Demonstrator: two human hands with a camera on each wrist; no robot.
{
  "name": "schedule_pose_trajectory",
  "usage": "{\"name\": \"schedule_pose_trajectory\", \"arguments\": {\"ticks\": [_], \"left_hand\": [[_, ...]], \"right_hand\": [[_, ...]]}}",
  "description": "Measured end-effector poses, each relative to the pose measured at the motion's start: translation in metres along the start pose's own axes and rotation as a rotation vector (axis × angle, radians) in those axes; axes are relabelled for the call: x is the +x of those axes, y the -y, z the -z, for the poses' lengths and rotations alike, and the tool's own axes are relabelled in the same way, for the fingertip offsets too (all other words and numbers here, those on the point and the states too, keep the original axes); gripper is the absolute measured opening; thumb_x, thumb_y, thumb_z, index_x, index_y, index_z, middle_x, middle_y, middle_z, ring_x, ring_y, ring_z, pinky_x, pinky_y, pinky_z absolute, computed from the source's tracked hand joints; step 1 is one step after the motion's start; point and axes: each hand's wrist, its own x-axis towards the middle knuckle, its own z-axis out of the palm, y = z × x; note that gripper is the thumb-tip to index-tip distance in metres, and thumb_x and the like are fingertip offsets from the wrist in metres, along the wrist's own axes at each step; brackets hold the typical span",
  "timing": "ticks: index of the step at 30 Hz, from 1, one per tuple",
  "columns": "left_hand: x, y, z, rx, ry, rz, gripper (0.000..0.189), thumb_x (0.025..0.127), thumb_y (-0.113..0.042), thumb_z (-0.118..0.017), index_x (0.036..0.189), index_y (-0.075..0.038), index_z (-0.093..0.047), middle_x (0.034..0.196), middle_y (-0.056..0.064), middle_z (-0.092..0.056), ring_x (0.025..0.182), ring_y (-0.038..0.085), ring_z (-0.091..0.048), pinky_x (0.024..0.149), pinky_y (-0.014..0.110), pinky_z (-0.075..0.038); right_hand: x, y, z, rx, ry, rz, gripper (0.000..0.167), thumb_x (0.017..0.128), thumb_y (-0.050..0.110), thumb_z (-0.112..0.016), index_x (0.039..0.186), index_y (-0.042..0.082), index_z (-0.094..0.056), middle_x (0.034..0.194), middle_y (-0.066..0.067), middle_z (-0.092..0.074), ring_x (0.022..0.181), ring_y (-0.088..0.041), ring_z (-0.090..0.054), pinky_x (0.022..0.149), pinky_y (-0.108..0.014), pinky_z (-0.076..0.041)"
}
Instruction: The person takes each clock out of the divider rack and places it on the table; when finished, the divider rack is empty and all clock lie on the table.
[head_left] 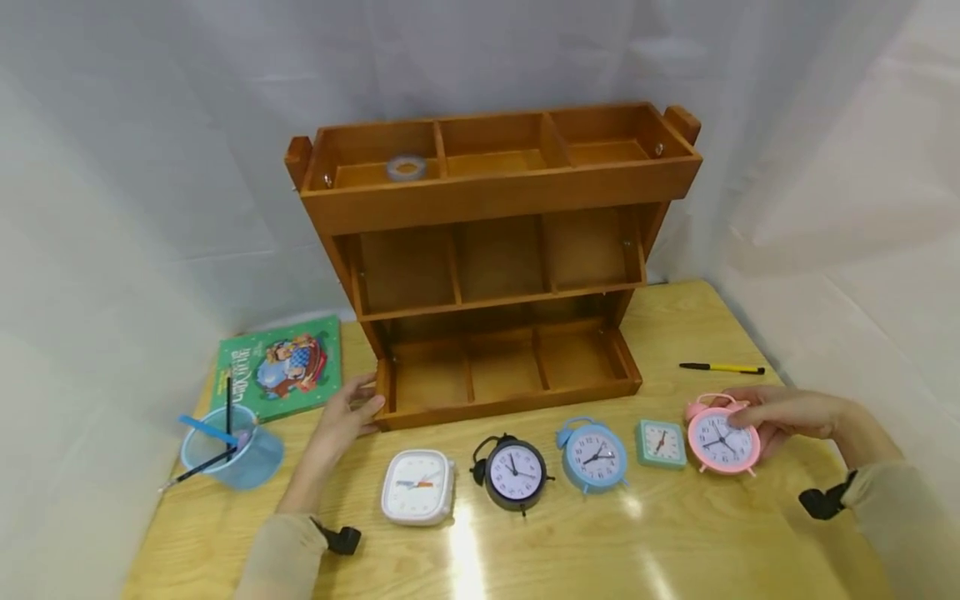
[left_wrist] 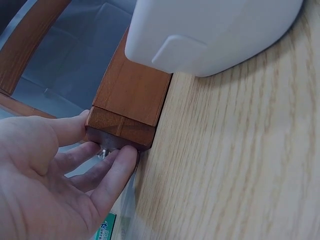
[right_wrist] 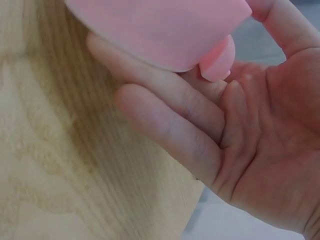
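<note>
My left hand [head_left: 347, 414] is at the front left corner of the three-tier wooden shelf [head_left: 510, 407]. In the left wrist view, its thumb and curled fingers grip the end of the bottom tier [left_wrist: 120, 125], near a metal screw. Over on the right, my right hand [head_left: 783, 412] holds a pink twin-bell alarm clock [head_left: 723, 440], thumb on the front and fingers behind. The clock's pink body [right_wrist: 165, 30] and a bell [right_wrist: 219, 59] show in the right wrist view. Beside it lie a small mint square clock [head_left: 662, 443], a blue alarm clock [head_left: 595, 457], a black alarm clock [head_left: 515, 472] and a white square clock [head_left: 417, 487].
A tape roll [head_left: 407, 167] sits in the top tier's left compartment. Left of the shelf lie a green book [head_left: 279, 367] and a blue cup [head_left: 251, 462] with pens and brushes. A yellow-and-black pen [head_left: 722, 367] lies at the right. White cloth surrounds the table.
</note>
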Motion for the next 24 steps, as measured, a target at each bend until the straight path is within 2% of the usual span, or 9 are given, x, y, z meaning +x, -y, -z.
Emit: {"name": "schedule_pose_trajectory", "arguments": {"ticks": [4, 7, 11, 14, 18, 24], "left_hand": [[0.001, 0.002, -0.001, 0.002, -0.007, -0.002, 0.056, 0.109, -0.009, -0.057, 0.16, 0.002, -0.037, 0.15, 0.035, -0.048, 0.121, 0.032, -0.061, 0.089, 0.038, -0.066], [0.001, 0.003, -0.001, 0.001, -0.005, -0.008, 0.056, 0.109, -0.01, -0.056, 0.16, 0.002, -0.037, 0.15, 0.036, -0.047, 0.123, 0.035, -0.061, 0.091, 0.041, -0.065], [0.0, 0.003, -0.001, 0.011, -0.001, -0.007, 0.057, 0.109, -0.012, -0.056, 0.16, 0.003, -0.036, 0.15, 0.037, -0.046, 0.126, 0.041, -0.06, 0.092, 0.044, -0.065], [-0.001, 0.003, -0.003, 0.01, -0.001, -0.006, 0.057, 0.109, -0.012, -0.056, 0.16, 0.004, -0.035, 0.15, 0.038, -0.046, 0.125, 0.04, -0.061, 0.092, 0.045, -0.065], [0.0, 0.002, -0.005, -0.007, -0.004, -0.009, 0.055, 0.109, -0.01, -0.057, 0.159, 0.004, -0.037, 0.149, 0.038, -0.047, 0.125, 0.039, -0.061, 0.092, 0.046, -0.065], [0.001, 0.002, -0.003, 0.014, -0.026, -0.003, 0.055, 0.109, -0.01, -0.057, 0.159, 0.002, -0.038, 0.149, 0.036, -0.048, 0.123, 0.038, -0.061, 0.088, 0.041, -0.066]], "right_hand": [[0.001, -0.002, -0.003, -0.029, -0.014, -0.037, 0.073, 0.11, 0.011, -0.047, 0.159, -0.016, 0.0, 0.111, -0.02, -0.075, 0.091, -0.037, -0.08, 0.083, -0.05, -0.066], [0.001, -0.002, -0.003, -0.083, -0.063, -0.072, 0.079, 0.11, 0.015, -0.048, 0.16, -0.014, 0.005, 0.107, -0.015, -0.075, 0.086, -0.03, -0.08, 0.079, -0.044, -0.067], [0.0, -0.004, -0.004, -0.175, -0.179, -0.104, 0.066, 0.109, 0.021, -0.053, 0.154, -0.013, -0.02, 0.102, -0.012, -0.07, 0.08, -0.025, -0.078, 0.072, -0.037, -0.067], [-0.002, -0.007, -0.007, -0.24, -0.254, -0.123, 0.048, 0.107, 0.024, -0.058, 0.139, -0.006, -0.037, 0.101, -0.011, -0.066, 0.075, -0.021, -0.075, 0.068, -0.034, -0.066], [-0.004, -0.009, -0.011, -0.313, -0.304, -0.14, 0.045, 0.106, 0.025, -0.062, 0.135, -0.004, -0.043, 0.103, -0.01, -0.062, 0.073, -0.015, -0.069, 0.065, -0.03, -0.064], [-0.003, -0.003, -0.011, -0.389, -0.322, -0.125, 0.049, 0.106, 0.026, -0.062, 0.138, -0.009, -0.047, 0.103, -0.008, -0.063, 0.081, -0.015, -0.066, 0.066, -0.029, -0.061]]}}
